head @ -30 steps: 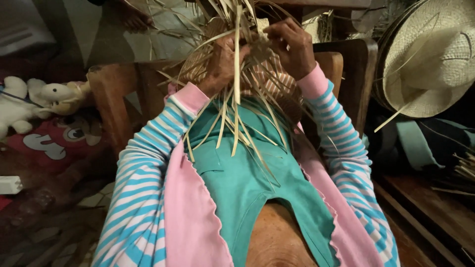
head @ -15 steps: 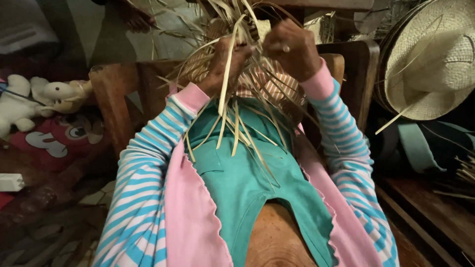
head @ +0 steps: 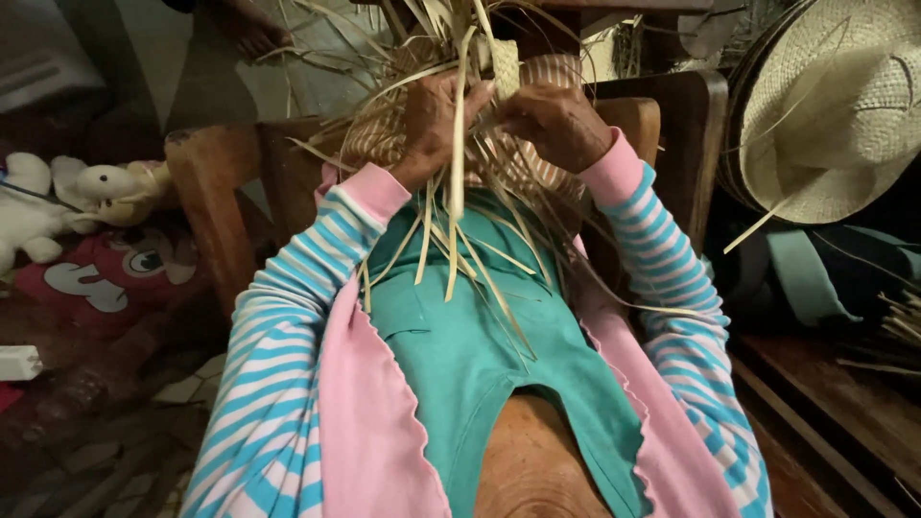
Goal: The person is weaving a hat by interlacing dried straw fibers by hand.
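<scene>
The half-woven bundle of pale straw strips [head: 451,144] sits raised in front of your chest, above your lap, with loose ends fanning upward and long strands hanging down over your teal garment [head: 499,355]. Your left hand [head: 436,125] is closed around the strips on its side, fingers pinching a strand, and your right hand [head: 552,120] grips the work just beside it, the two nearly touching. Your sleeves are striped blue and white with pink cuffs. Behind the work stands a brown wooden chair [head: 221,192]. On the far right leans a stack of woven straw hats [head: 844,115]; at the left lie white plush toys [head: 67,197] on a red cushion.
</scene>
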